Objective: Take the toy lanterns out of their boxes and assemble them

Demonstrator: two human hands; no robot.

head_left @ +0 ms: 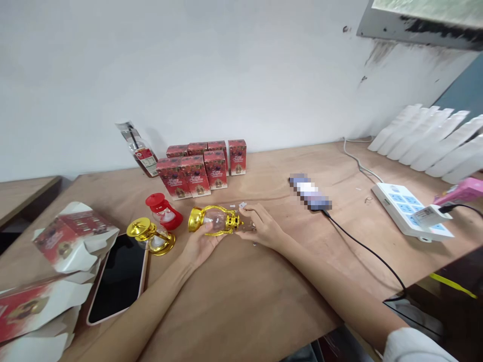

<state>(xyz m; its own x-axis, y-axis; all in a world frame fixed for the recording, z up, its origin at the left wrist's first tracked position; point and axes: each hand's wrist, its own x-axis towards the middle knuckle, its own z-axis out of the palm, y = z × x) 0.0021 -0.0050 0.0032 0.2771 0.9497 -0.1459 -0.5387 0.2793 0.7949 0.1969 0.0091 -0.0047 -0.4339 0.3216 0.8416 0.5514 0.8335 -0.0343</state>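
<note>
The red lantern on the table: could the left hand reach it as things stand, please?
Probably yes: the red lantern stands close to the left hand, with bare table between. But that hand holds a gold lantern, so it would need to let go first.

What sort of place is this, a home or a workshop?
Probably a small packing or assembly bench: a bare plywood table, identical red boxes standing in rows, and a gold toy lantern in the left hand, the right hand at its top.
</note>
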